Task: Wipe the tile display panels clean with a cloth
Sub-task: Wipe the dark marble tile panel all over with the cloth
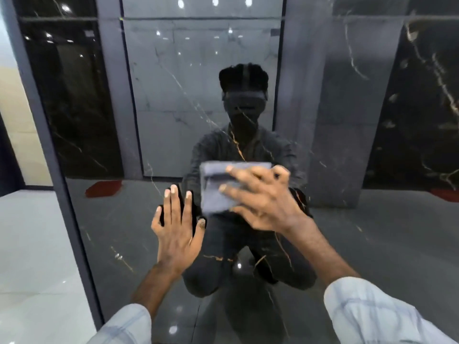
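We judge ourselves mid-wipe: our right hand (263,204), fingers spread straight, presses the folded cloth (213,192) against the dark panel (124,232), our left hand (178,227) braces flat-fingered just left of the cloth, and the next sweep needs steady pressure.

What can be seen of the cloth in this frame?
The cloth is grey-blue, soft-looking fabric, folded into a thick rectangular pad with a fold ridge running across its upper part. It lies flat against the glossy dark panel, held there by the spread fingers of the right hand, which cover its right side. The left hand rests flat on the panel just below and to its left, seemingly apart from it. Its edges are slightly blurred.
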The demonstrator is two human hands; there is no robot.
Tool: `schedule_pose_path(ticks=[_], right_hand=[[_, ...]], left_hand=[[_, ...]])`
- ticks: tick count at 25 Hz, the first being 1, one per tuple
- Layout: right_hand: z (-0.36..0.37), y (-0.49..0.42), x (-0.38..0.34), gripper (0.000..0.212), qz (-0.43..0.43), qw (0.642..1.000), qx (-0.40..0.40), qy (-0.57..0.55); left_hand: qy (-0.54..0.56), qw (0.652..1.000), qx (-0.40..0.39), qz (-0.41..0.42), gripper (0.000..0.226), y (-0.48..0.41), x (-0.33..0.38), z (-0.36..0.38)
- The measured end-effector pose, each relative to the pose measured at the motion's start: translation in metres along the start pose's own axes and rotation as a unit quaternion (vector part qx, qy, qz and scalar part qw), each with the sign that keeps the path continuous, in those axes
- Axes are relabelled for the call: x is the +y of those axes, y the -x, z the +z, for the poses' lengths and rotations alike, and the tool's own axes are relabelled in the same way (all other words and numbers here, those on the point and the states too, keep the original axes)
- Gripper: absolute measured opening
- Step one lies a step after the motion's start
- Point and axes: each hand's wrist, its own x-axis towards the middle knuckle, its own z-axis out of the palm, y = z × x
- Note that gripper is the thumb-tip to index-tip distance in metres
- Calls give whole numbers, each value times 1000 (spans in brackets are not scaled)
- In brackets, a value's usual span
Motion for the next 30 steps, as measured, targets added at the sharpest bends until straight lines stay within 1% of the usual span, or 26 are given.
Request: schedule_pose_path(ticks=[1, 2, 3, 4, 5, 6, 7, 8, 9, 10, 11, 12, 13, 14, 15, 16, 17, 18, 20, 21, 23, 25, 27, 28, 29, 30], right_hand=[[-6, -11, 15, 47, 96, 995, 40, 0], [-13, -23, 21, 46, 208, 975, 80, -16], [-17, -33, 21, 45, 273, 956, 106, -16], [-13, -39, 19, 45, 247, 964, 101, 12], [-12, -42, 20, 46, 130, 988, 70, 37], [-15, -46, 31, 48, -24, 999, 16, 46], [-25, -56, 52, 48, -123, 991, -20, 45], [-36, -70, 76, 48, -133, 990, -19, 44], [-43, -82, 95, 48, -55, 997, 14, 49], [-51, -94, 105, 49, 74, 995, 62, 33], [-56, -104, 106, 50, 187, 976, 106, 16], [-53, -110, 102, 52, 226, 966, 124, 30], [-47, -114, 97, 52, 180, 974, 120, 61], [-43, -117, 94, 52, 84, 989, 87, 88], [-45, -122, 94, 51, -13, 993, 41, 111], [-51, -129, 97, 49, -71, 988, 14, 135], [-55, -136, 98, 49, -79, 984, 12, 162], [-57, -141, 95, 52, -64, 981, 20, 180], [-49, -146, 83, 64, -62, 980, 12, 189], [-42, -146, 75, 68, -76, 979, -5, 190], [-33, -147, 70, 68, -86, 983, -24, 159], [-36, -155, 84, 68, -116, 984, -32, 132], [-51, -171, 116, 70, -146, 977, -40, 149], [-62, -181, 136, 70, -121, 979, -26, 160], [-71, -189, 152, 70, -58, 984, 4, 167], [-75, -196, 158, 71, 33, 985, 38, 165]], left_hand=[[23, 1000, -9, -2, 77, 0, 1, -3], [46, 999, -18, -5, 77, 0, 3, -7], [68, 997, -22, -5, 77, -3, 7, -12], [86, 996, -15, 0, 76, -11, 10, -20], [96, 995, -1, 11, 75, -21, 12, -28], [94, 995, 18, 27, 74, -38, 13, -37], [84, 995, 38, 46, 73, -59, 13, -46], [74, 994, 55, 63, 74, -84, 13, -55], [65, 993, 68, 75, 75, -112, 13, -63], [55, 992, 75, 80, 75, -139, 14, -70], [41, 993, 77, 81, 76, -162, 14, -74], [24, 994, 72, 78, 76, -180, 16, -76], [8, 995, 64, 74, 76, -190, 18, -75], [-5, 995, 62, 73, 76, -195, 20, -73], [-14, 995, 68, 72, 76, -195, 22, -68], [-17, 995, 75, 70, 76, -192, 23, -64], [-12, 994, 82, 65, 75, -190, 24, -61], [-5, 994, 89, 59, 75, -189, 24, -58], [2, 994, 99, 52, 74, -190, 24, -58], [1, 993, 103, 58, 73, -191, 25, -58], [0, 991, 112, 68, 71, -192, 25, -58], [-2, 990, 121, 69, 71, -191, 24, -57], [-9, 990, 122, 76, 73, -190, 23, -55], [-15, 989, 119, 85, 73, -190, 22, -54], [-22, 989, 114, 94, 73, -190, 21, -54], [-30, 988, 109, 102, 73, -190, 19, -54]])
